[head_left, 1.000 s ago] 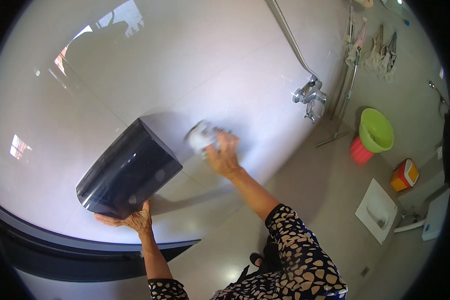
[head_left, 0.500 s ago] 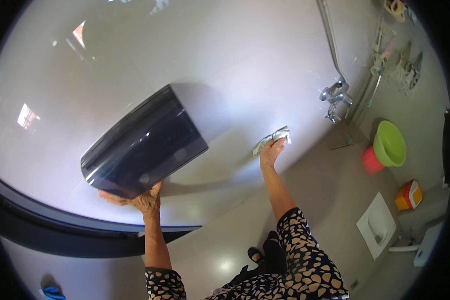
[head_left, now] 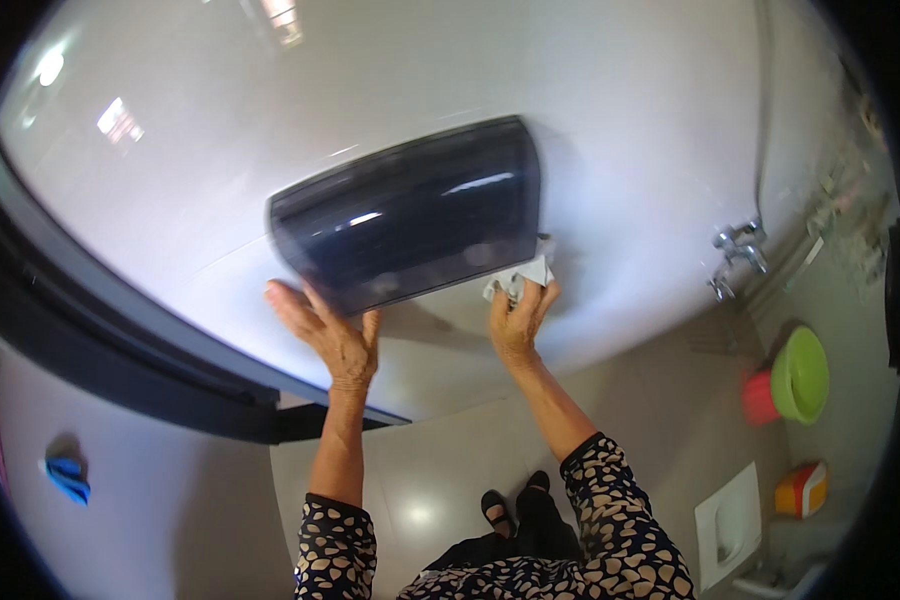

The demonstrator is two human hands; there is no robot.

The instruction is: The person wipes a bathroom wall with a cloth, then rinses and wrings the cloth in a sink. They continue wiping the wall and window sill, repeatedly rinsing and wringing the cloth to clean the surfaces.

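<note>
Pale, glossy wall [head_left: 650, 190] fills most of the view, curving with the lens above a grey-beige tiled floor [head_left: 620, 400]. Closest in are two sleeves [head_left: 630, 530] in a dark print with cream spots, one on each forearm, both arms stretching up toward the wall. Between and below them, a pair of dark shoes [head_left: 495, 510] stands on the floor.

At the end of the right arm, the right grip [head_left: 518, 325] is closed on a crumpled whitish cloth [head_left: 518, 280], fingers bunched over it. That cloth lies at the lower right corner of a dark, shiny box [head_left: 420, 215] set against the wall, tucked up to its bottom edge. The left grip [head_left: 335, 345] holds nothing; its fingers are spread around the box's lower left corner, with the thumb near the bottom edge, though whether all the fingers touch is hard to tell.

From the right grip, the box lies up and to the left; from the left one, up and to the right. Its long axis runs across the view, rising gently toward the right, so each hand has one end of its lower edge. The right is the nearer to the cloth.

Farther right, a chrome tap [head_left: 740, 247] is fixed to the wall. Beyond it, near the far wall, are a lime-green basin [head_left: 810, 375] with a red pail [head_left: 760, 400] beside it, an orange, red and white container [head_left: 802, 492] and a white squat toilet [head_left: 710, 525] set in the floor
</note>
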